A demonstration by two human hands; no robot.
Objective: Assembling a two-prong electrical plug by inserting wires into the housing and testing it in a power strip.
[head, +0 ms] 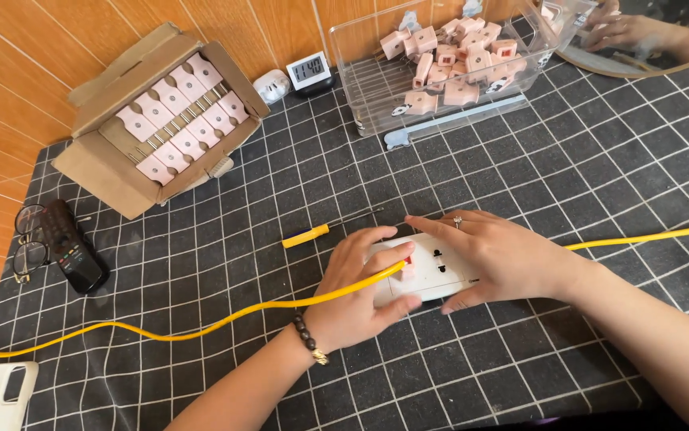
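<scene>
Hands meet over a white rectangular plastic socket block point(434, 270) on the black grid-lined mat point(520, 160). Our left hand point(358, 297) curls round its near end, thumb beneath and fingers over the yellow cable point(201, 326) where a pink plug point(407, 264) sits in the block. Our right hand point(494, 255) lies flat and spread across the block's right side, pressing it down. We judge the plug is being seated; steady pressure seems needed. Just beyond the left hand lies a yellow-handled screwdriver point(312, 235). Further left, an open brown cardboard box point(97, 164) holds rows of pink plugs. Beyond the right hand, a clear plastic bin point(360, 96) holds loose ones.
</scene>
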